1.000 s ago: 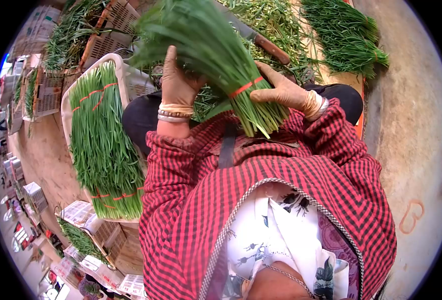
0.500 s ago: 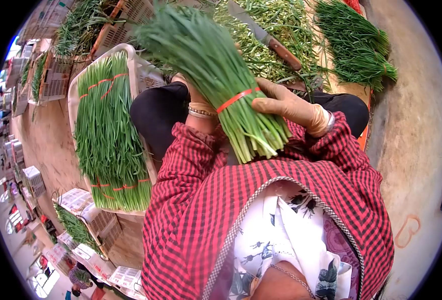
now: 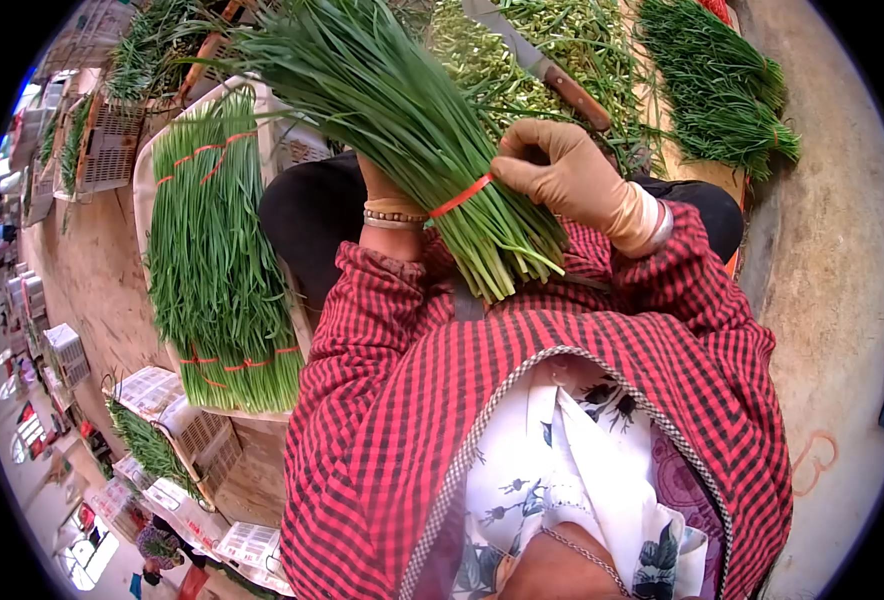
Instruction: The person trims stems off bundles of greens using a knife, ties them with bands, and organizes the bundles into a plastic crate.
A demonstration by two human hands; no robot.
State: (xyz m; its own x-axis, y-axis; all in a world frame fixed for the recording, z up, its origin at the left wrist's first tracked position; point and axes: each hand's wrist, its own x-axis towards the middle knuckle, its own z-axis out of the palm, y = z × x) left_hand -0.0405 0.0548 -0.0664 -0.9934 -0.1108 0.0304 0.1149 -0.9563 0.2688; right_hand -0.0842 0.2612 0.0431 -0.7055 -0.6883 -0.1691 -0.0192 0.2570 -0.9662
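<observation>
A large bunch of garlic chives [image 3: 392,120] lies slanted in front of me, cut ends toward my body and leaf tips to the upper left. A red band [image 3: 462,195] circles it near the cut ends. My left hand [image 3: 382,180] holds the bunch from beneath, its fingers hidden behind the leaves; a beaded bracelet shows at the wrist. My right hand [image 3: 572,180], in a tan glove, pinches the red band between thumb and forefinger at the bunch's right side.
A white crate [image 3: 144,200] of banded chives stands to the left. Ahead, a wooden-handled knife [image 3: 574,97] lies on trimmed scraps [image 3: 602,50]. More bunches [image 3: 712,90] lie at the upper right. Other crates [image 3: 112,140] and a person [image 3: 160,545] are farther left.
My right hand has gone from lying around the bunch to pinching its red band. The bunch has shifted slightly up and to the left.
</observation>
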